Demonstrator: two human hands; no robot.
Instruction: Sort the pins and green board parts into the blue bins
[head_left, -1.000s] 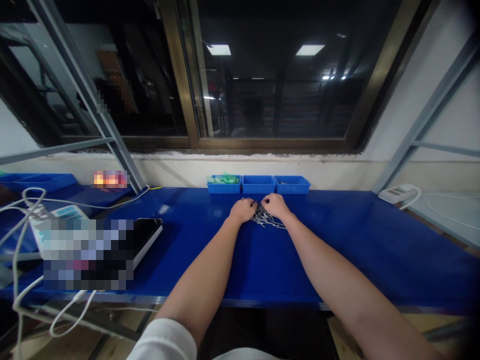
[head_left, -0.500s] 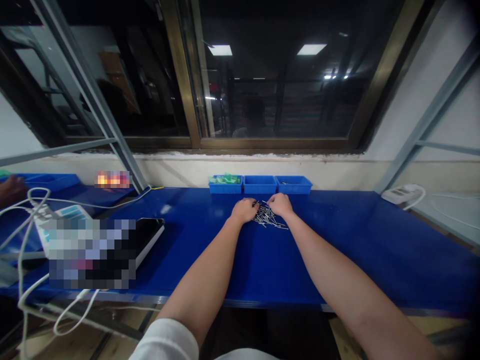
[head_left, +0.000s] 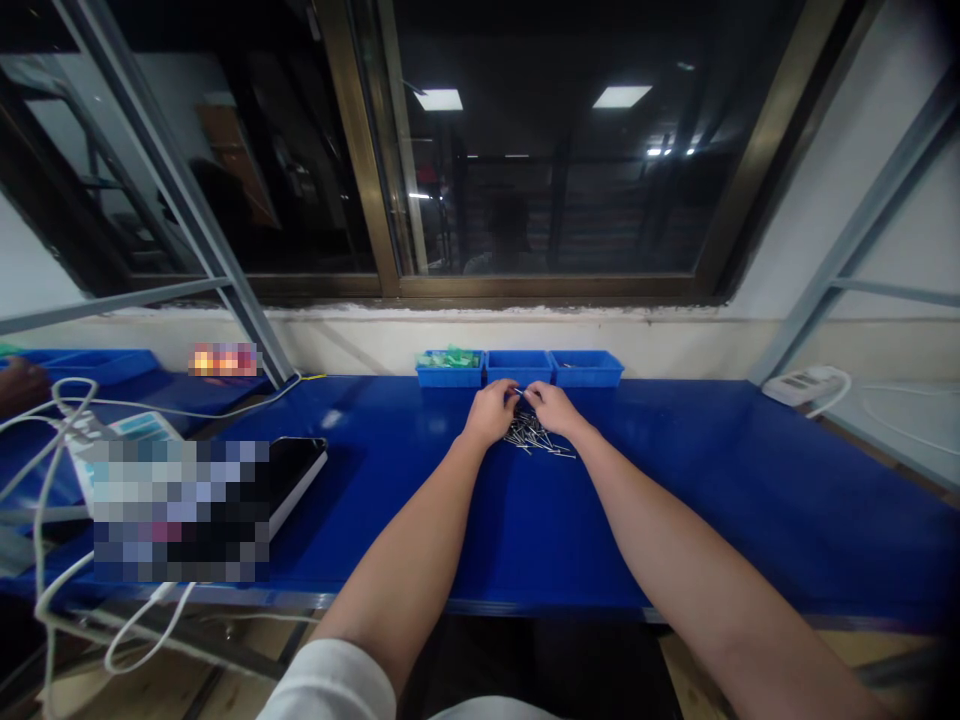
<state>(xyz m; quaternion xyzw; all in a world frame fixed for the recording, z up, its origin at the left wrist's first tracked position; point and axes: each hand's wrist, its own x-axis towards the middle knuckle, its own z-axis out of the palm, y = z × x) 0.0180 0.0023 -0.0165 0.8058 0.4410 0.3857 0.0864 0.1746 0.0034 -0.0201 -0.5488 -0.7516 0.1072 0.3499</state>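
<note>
On the blue table, a loose pile of long, thin metal screws (head_left: 531, 434) lies just below and between my hands; their threads are too small to make out. My left hand (head_left: 493, 411) is closed at the pile's left upper side, fingers curled around a screw that is mostly hidden. My right hand (head_left: 551, 408) pinches with thumb and fingers at the upper right of the pile. A short bright piece of metal shows between the two sets of fingertips, which nearly meet.
Behind my hands stand three joined blue bins: the left bin (head_left: 451, 376) holds green plastic packets, the middle bin (head_left: 519, 371), and the right bin (head_left: 586, 371) with a few small pieces. A power strip (head_left: 806, 384) lies right. White cables (head_left: 46, 560) hang left, near another person's hand (head_left: 22, 385).
Both hands have come closer together and lifted slightly above the pile. Metal ends that stuck out separately from each hand now meet between the fingertips.
</note>
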